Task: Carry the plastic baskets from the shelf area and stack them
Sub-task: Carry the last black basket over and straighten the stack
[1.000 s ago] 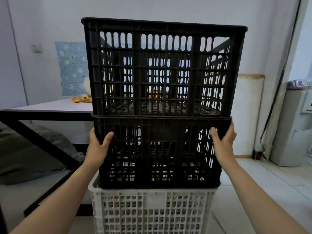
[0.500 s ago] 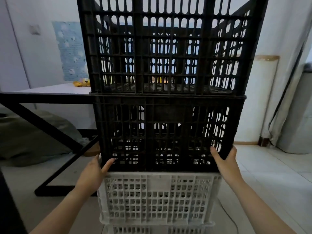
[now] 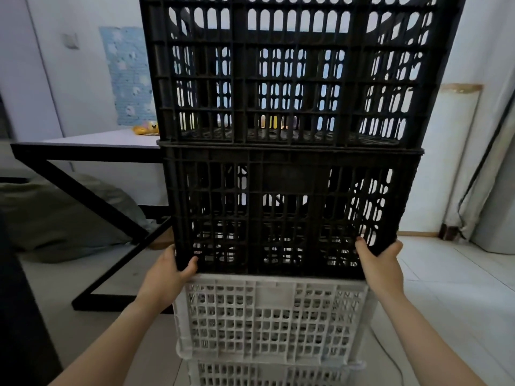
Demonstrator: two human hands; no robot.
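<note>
A stack of plastic baskets fills the middle of the view. The upper black basket (image 3: 289, 79) sits on a lower black basket (image 3: 287, 213), which rests on a white basket (image 3: 273, 316); another white basket (image 3: 267, 374) shows beneath. My left hand (image 3: 170, 271) grips the lower black basket's bottom left corner, thumb curled onto its front. My right hand (image 3: 381, 260) grips its bottom right corner the same way.
A white-topped table (image 3: 92, 143) with a black Z-shaped frame stands to the left, a grey cushion (image 3: 55, 213) under it. A white board (image 3: 451, 162) leans on the wall at right, beside a curtain and cable. Pale tiled floor lies to the right.
My hands slid down the lower black basket's sides from its upper rim to its bottom corners, and now curl round them. The stack appears closer and taller in view.
</note>
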